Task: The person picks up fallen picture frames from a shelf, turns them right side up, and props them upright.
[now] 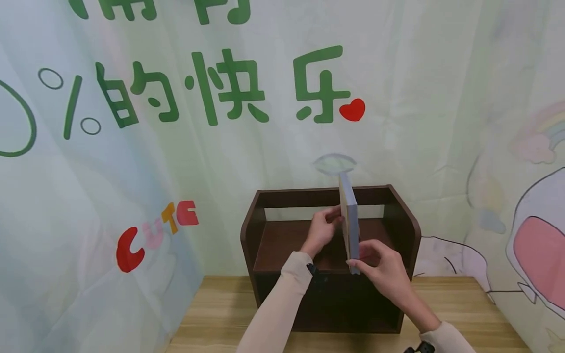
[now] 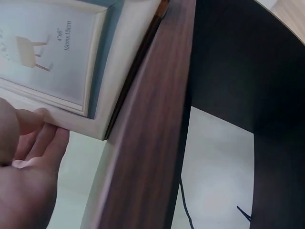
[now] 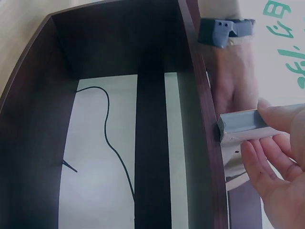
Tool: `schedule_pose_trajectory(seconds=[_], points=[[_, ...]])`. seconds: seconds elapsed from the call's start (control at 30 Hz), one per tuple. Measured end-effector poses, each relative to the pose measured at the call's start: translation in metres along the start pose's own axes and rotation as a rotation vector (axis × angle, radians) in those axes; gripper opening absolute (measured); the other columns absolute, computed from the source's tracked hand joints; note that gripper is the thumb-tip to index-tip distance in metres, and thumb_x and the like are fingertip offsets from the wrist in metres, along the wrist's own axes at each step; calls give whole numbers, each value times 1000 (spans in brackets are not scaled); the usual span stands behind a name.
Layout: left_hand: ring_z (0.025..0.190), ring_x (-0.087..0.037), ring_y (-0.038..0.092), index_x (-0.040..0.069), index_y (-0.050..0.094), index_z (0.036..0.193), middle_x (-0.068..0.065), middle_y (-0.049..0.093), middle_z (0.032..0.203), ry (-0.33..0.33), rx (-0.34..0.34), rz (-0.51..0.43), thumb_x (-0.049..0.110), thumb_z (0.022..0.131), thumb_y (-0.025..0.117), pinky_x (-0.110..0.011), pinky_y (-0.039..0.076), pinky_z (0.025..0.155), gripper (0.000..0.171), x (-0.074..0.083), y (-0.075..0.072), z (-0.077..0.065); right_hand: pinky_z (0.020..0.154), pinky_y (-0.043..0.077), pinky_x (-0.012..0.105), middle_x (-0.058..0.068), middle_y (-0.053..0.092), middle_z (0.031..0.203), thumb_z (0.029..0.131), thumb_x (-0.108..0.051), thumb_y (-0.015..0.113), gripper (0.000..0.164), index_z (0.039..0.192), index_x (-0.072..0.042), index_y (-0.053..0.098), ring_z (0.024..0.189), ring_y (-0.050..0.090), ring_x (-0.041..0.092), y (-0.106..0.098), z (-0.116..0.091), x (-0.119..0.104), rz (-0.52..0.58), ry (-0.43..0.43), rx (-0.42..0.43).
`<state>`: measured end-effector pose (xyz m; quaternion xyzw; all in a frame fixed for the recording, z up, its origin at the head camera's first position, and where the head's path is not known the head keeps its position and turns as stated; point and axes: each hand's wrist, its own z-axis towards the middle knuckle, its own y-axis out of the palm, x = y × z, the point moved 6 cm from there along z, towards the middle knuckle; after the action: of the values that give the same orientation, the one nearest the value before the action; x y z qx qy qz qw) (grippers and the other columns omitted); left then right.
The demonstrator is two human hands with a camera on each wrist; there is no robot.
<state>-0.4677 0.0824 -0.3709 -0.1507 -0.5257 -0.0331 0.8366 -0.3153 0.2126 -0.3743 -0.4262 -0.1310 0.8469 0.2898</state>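
A photo frame (image 1: 352, 230) with a pale blue-grey edge stands upright, edge-on to me, on the upper board of a dark brown wooden desk shelf (image 1: 348, 304). My left hand (image 1: 322, 229) grips its far side, thumb and fingers at the border in the left wrist view. There the picture frame's front (image 2: 71, 52) shows a small chair print and size lettering. At the near lower corner, my right hand (image 1: 385, 267) pinches the frame between thumb and fingers. In the right wrist view the frame's end (image 3: 240, 123) lies right against the shelf board.
Under the board, the shelf has an open lower space, with a thin black cable (image 3: 108, 129) seen through it. The shelf stands on a light wood table (image 1: 225, 299). A printed curtain (image 1: 273, 152) hangs behind and at both sides.
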Motion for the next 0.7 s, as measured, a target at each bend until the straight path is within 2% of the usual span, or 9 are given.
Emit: schedule_pose_trajectory(seconds=[0.13,0.27,0.4,0.47,0.53,0.63,0.7], points=[[116,-23,67,9,67,127,-12,71,123,8,-24,-32,9,96,62,-32,55,95,32,3,2,0,75,60,23,-2,71,91,76,-26,84,34,103,-16,67,81,68,11,3,1,-1,-10,8,13],[118,-24,65,9,67,127,-12,70,123,14,-34,-12,10,97,61,-34,55,96,31,6,3,0,75,58,19,-2,71,91,76,-27,84,34,103,-16,67,81,68,11,4,2,0,-18,18,13],[116,-19,66,13,69,124,-6,72,121,31,-14,148,13,97,61,-31,55,94,28,14,-1,-3,75,58,18,-3,71,90,76,-28,85,34,103,-16,67,81,68,10,4,1,1,-21,20,16],[113,-17,67,14,70,123,-5,73,119,40,11,233,15,97,61,-31,56,92,27,22,-6,-6,75,58,19,-3,71,90,75,-27,85,34,103,-17,67,80,68,10,4,1,0,-22,16,19],[111,-19,67,12,68,123,-8,72,119,61,32,278,15,97,61,-31,57,91,27,31,-12,-10,75,57,18,-3,71,90,75,-26,85,34,103,-17,67,80,68,10,5,2,0,-27,13,24],[110,-22,68,8,66,124,-12,69,120,124,52,319,16,98,60,-32,58,90,28,50,-22,-16,75,58,19,-3,71,90,75,-26,85,35,103,-16,67,80,68,10,5,2,1,-36,16,25],[107,-20,68,7,66,124,-11,68,119,219,57,379,18,100,57,-31,58,89,28,65,-28,-21,74,59,20,-3,71,90,75,-26,85,35,104,-16,67,80,68,10,4,1,1,-44,14,27]])
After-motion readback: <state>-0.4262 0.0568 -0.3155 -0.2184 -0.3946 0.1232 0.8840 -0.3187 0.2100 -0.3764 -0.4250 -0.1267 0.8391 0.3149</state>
